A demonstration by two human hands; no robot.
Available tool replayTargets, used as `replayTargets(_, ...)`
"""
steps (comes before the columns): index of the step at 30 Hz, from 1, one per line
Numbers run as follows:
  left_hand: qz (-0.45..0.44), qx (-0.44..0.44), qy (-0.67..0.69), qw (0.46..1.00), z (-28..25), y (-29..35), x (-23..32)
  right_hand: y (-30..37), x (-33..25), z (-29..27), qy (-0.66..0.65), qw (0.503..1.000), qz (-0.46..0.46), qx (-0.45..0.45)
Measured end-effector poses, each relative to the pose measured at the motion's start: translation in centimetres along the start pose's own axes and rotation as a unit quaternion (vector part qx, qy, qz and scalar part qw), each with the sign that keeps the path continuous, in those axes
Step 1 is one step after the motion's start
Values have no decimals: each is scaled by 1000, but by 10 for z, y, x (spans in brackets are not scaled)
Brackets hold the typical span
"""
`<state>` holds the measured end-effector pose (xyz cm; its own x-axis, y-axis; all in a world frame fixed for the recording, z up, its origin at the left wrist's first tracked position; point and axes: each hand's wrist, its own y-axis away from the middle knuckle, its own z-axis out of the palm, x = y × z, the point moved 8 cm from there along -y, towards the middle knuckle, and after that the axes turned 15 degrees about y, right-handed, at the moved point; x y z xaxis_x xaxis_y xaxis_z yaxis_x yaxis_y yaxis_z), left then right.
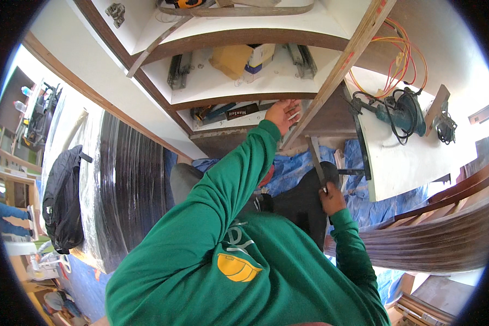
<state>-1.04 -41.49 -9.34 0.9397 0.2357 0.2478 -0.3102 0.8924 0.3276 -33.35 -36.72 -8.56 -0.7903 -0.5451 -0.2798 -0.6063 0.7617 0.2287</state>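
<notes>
My left hand (282, 115) reaches out to the lowest shelf of a white cabinet with dark brown curved shelf edges (244, 101). Its fingers are apart beside the wooden upright (337, 68), with nothing seen in them; whether they touch the wood I cannot tell. Lower down, by my right knee, my right hand (332, 198) is closed around the end of a thin flat strip (316, 160), which slants up toward the foot of the cabinet. On that lowest shelf lie a small black box (242, 112) and a blue tool (220, 112).
Metal drawer slides (180, 70) and brown paper (229, 61) occupy the middle shelf. To the right, a white tabletop (399, 163) carries a green corded power tool (406, 117). Left stand a plastic-wrapped dark stack (133, 163) and black backpack (62, 198). Blue tarp (296, 176) covers the floor.
</notes>
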Motion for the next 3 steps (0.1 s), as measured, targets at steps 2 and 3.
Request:
replayTargets(2,-38,-48,-6,998,-2,-7,0,-1,0,1,-7,1000,-9,9)
replayTargets(3,-56,-71,-8,996,-4,-9,1,-3,4,2,-13,1000,-1,-6)
